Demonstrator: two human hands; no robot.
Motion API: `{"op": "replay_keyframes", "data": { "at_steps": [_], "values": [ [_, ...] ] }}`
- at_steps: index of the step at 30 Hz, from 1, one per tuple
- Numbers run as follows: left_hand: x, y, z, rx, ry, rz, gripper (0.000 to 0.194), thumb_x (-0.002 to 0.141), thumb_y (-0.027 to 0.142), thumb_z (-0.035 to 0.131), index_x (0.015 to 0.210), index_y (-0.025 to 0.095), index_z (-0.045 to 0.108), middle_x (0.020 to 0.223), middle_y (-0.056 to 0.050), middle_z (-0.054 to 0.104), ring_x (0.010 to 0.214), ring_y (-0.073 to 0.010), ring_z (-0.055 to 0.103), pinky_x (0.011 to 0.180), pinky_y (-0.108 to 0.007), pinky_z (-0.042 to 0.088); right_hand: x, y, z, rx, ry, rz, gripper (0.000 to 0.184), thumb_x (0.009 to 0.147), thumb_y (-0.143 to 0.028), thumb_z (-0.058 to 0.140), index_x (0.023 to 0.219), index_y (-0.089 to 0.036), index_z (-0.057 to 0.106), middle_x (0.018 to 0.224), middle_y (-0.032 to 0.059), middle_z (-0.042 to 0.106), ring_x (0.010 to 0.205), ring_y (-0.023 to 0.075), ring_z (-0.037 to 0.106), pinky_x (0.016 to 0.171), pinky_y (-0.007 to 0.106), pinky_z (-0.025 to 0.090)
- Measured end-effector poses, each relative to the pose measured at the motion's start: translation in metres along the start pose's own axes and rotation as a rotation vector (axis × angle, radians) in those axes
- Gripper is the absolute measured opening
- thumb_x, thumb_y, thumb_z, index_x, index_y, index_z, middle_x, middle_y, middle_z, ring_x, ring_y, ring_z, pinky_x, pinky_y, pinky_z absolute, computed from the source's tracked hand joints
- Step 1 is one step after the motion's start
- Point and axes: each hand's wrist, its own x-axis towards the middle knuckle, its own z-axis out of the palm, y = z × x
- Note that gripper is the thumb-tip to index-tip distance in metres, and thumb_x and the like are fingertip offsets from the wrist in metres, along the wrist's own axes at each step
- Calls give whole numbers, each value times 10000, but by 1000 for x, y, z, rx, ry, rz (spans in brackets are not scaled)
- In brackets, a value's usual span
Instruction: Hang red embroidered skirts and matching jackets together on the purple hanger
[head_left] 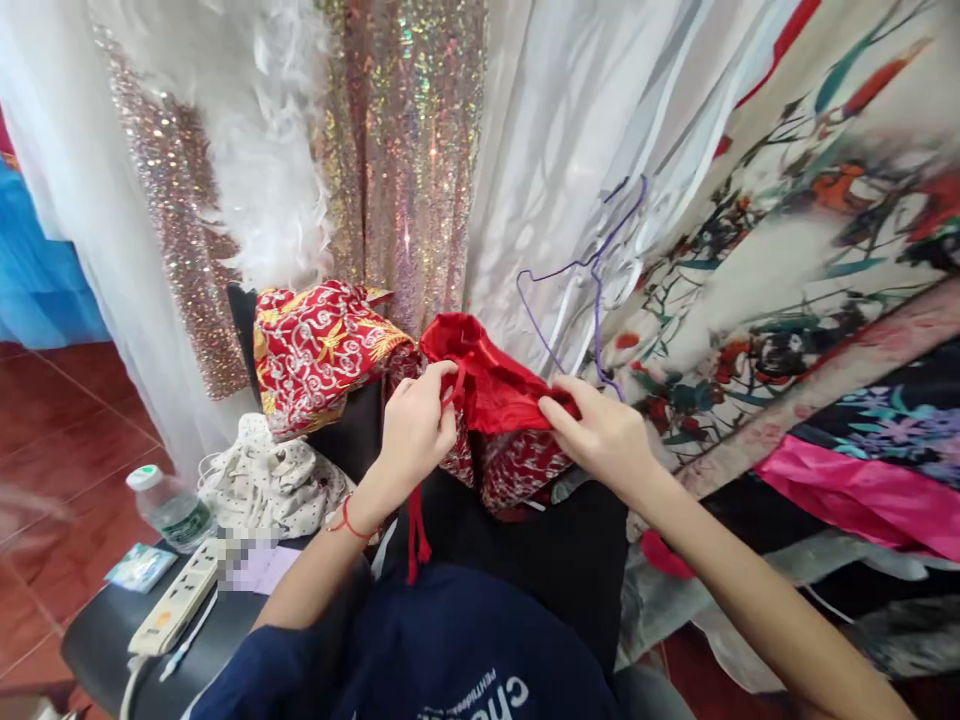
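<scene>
A red patterned garment (pixel 330 335) with silver swirls and gold motifs spreads over a dark support at the left and down to my lap, its plain red satin part (pixel 484 365) turned up between my hands. My left hand (pixel 420 420) is closed, pinching a red cord and the edge of the garment. Two ends of the red cord (pixel 417 530) dangle below that hand. My right hand (pixel 604 430) grips the other side of the red edge between thumb and fingers, so the cloth stretches between both hands.
On a black seat at the left lie a power strip (pixel 180 600), a water bottle (pixel 171 510), a small blue packet (pixel 141 567) and a dotted white cloth (pixel 270 480). A purple hanger (pixel 598 260) hangs ahead. Sequined, feathered and floral clothes (pixel 787 250) surround me.
</scene>
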Motion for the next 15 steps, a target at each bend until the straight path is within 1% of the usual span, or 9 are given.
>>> {"op": "replay_keyframes", "data": {
  "at_steps": [3, 6, 8, 9, 11, 13, 15],
  "values": [
    [20, -15, 41, 21, -90, -121, 373, 840, 118, 453, 1205, 171, 509, 930, -111, 708, 790, -278, 689, 773, -393, 502, -24, 4, 19, 44, -35, 0, 237, 936, -50, 504, 874, -166, 700, 1093, 158, 733, 998, 215, 677, 769, 305, 506],
    [51, -31, 84, 2, -121, -247, 423, 855, 124, 419, 1273, 132, 486, 937, -135, 708, 826, -306, 698, 778, -387, 482, -42, 12, 34, 168, -104, -114, 264, 951, -36, 476, 898, -163, 701, 1128, 152, 732, 1044, 210, 664, 862, 352, 483],
    [74, -41, 112, -90, -136, -308, 445, 847, 124, 414, 1280, 152, 512, 972, -124, 717, 863, -297, 698, 804, -374, 476, -51, 16, 40, 229, -156, -192, 283, 968, -40, 447, 877, -163, 685, 1025, 123, 737, 982, 188, 664, 877, 350, 463],
    [84, -44, 126, -167, -148, -334, 424, 838, 125, 409, 1233, 175, 557, 988, -108, 723, 888, -283, 694, 822, -361, 475, -57, 18, 42, 241, -189, -209, 300, 977, -41, 425, 857, -164, 671, 936, 99, 727, 914, 174, 660, 872, 345, 455],
    [103, -50, 151, -312, -175, -373, 338, 808, 133, 406, 1028, 204, 653, 972, -74, 735, 913, -252, 683, 852, -330, 471, -68, 23, 45, 247, -254, -211, 331, 993, -42, 377, 836, -166, 641, 744, 37, 662, 722, 144, 607, 832, 330, 435],
    [118, -51, 173, -385, -172, -415, 294, 790, 153, 391, 858, 200, 673, 946, -69, 742, 909, -237, 672, 862, -313, 465, -82, 28, 46, 243, -314, -220, 338, 1007, -46, 342, 875, -164, 630, 633, -11, 593, 580, 125, 511, 771, 315, 401],
    [129, -51, 191, -394, -137, -474, 334, 824, 201, 349, 822, 180, 683, 953, -103, 746, 910, -250, 667, 867, -325, 460, -96, 36, 45, 227, -370, -229, 337, 1012, -40, 320, 940, -158, 628, 601, -29, 579, 536, 120, 463, 735, 311, 357]
  ]
}}
